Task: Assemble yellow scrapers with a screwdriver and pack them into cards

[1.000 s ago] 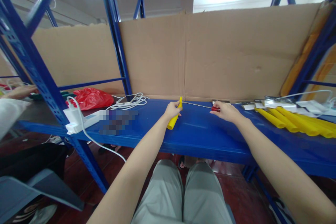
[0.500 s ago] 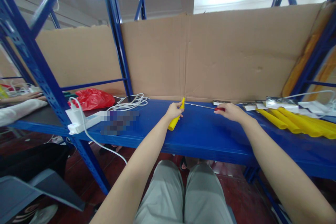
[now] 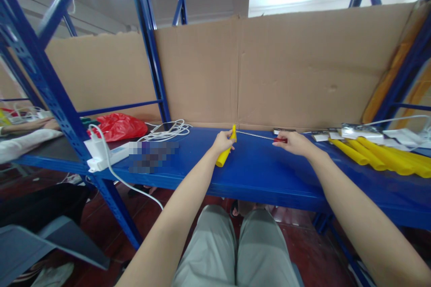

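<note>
My left hand is closed around a yellow tube-like piece, whose rounded lower end points toward me and whose narrow top sticks up past the fingers. In my right hand is a screwdriver, gripped by its red handle. Its long thin metal shaft reaches left to the upper part of the yellow piece. Whether the tip touches a screw there is too small to tell. Both hands are just above the blue shelf table.
Several yellow pieces lie at the right beside silvery packets. To the left are a white power strip, a red plastic bag and coiled white cable. Cardboard stands along the back. Another person's arm shows at far left.
My right hand and the screwdriver have shifted very slightly left. The yellow piece's top has tilted a little left in my left hand. The other person's hand at far left has moved slightly.
</note>
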Available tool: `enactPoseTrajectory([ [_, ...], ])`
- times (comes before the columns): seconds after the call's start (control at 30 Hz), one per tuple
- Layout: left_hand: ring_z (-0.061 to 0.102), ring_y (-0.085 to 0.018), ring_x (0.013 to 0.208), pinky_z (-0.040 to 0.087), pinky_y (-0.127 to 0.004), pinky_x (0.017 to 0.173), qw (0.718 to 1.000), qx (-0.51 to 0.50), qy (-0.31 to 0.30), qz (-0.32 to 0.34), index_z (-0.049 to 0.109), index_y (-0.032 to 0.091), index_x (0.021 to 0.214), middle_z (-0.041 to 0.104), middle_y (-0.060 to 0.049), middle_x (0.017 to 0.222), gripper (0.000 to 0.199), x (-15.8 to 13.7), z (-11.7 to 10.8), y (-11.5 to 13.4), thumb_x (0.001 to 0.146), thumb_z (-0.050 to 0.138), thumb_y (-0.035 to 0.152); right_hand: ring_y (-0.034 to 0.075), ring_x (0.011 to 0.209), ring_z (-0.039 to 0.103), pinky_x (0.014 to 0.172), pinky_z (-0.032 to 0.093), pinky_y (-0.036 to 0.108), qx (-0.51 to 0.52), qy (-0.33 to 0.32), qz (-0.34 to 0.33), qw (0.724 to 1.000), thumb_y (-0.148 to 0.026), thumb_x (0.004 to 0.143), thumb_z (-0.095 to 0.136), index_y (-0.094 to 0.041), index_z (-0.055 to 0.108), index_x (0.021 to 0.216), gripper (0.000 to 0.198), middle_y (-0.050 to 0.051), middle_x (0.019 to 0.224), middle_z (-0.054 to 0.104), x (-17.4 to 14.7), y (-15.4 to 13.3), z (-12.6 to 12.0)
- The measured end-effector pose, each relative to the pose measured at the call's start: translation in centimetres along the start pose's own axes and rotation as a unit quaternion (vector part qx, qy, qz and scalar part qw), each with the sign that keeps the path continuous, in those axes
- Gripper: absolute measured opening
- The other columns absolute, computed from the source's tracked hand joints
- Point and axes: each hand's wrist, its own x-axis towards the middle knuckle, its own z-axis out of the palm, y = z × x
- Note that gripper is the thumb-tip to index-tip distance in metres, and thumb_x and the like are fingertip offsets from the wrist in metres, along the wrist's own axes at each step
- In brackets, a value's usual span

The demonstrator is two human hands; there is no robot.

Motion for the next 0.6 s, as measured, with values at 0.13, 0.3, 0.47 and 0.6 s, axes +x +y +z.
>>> enactPoseTrajectory([
  [0.13, 0.06, -0.006, 0.047, 0.044, -0.015, 0.04, 1.0, 0.011, -0.004, 0.001, 0.058, 0.01, 0.127, 0.07, -0.01, 0.102, 0.044, 0.16, -0.01, -0.13, 0.084, 0.053, 0.006, 0.021, 0.067, 0.063, 0.058, 0.041, 0.029, 0.011, -0.035, -0.006, 0.999, -0.043, 0.088, 0.044, -0.022, 0.059, 0.067, 0.034, 0.007, 0.071, 0.07, 0.03, -0.22, -0.23],
  [0.3, 0.061, -0.007, 0.048, 0.045, -0.016, 0.04, 1.0, 0.006, -0.006, 0.011, 0.06, 0.008, 0.123, 0.069, -0.011, 0.107, 0.041, 0.5, 0.02, -0.51, 0.083, 0.053, 0.005, 0.017, 0.058, 0.058, 0.052, 0.039, 0.026, 0.042, -0.007, -0.003, 0.999, -0.044, 0.075, 0.062, -0.022, 0.055, 0.073, 0.023, 0.004, 0.069, 0.068, 0.26, 0.48, 0.55],
  [0.47, 0.061, -0.007, 0.049, 0.046, -0.015, 0.041, 1.0, 0.007, -0.004, 0.007, 0.057, 0.01, 0.127, 0.068, -0.011, 0.111, 0.045, 0.36, 0.04, -0.38, 0.083, 0.053, 0.005, 0.017, 0.059, 0.059, 0.053, 0.037, 0.026, -0.009, 0.02, -0.008, 1.0, -0.039, 0.076, 0.062, -0.023, 0.054, 0.071, 0.019, 0.002, 0.068, 0.067, 0.13, 0.56, 0.54],
  [0.6, 0.06, -0.006, 0.047, 0.046, -0.016, 0.04, 1.0, 0.005, -0.002, 0.005, 0.055, 0.009, 0.13, 0.066, -0.012, 0.116, 0.047, 0.19, 0.02, -0.17, 0.083, 0.054, 0.006, 0.02, 0.071, 0.065, 0.059, 0.041, 0.028, -0.022, 0.006, 0.0, 1.0, -0.042, 0.085, 0.05, -0.024, 0.063, 0.074, 0.025, 0.005, 0.077, 0.071, -0.16, -0.12, 0.02],
])
